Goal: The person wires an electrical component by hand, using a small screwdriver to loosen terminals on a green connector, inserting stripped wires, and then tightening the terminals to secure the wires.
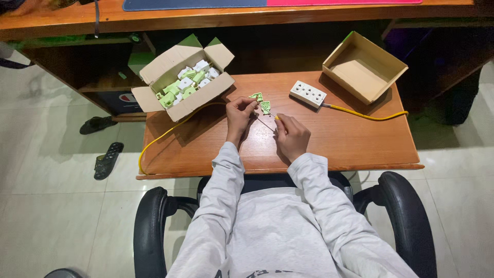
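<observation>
My left hand (240, 114) pinches a small green plug part (265, 107) above the middle of the wooden table (350, 139). A second green piece (256, 96) lies just behind it. My right hand (292, 135) grips a thin screwdriver with a yellow handle (272, 116), its tip pointing at the green part. Both hands are close together near the table's centre.
An open cardboard box (181, 82) with several green and white plug parts stands at the back left. An empty cardboard box (364, 67) sits back right. A white power strip (307, 93) with a yellow cord (368, 115) lies between them. Black sandals (105, 159) lie on the tiled floor, left.
</observation>
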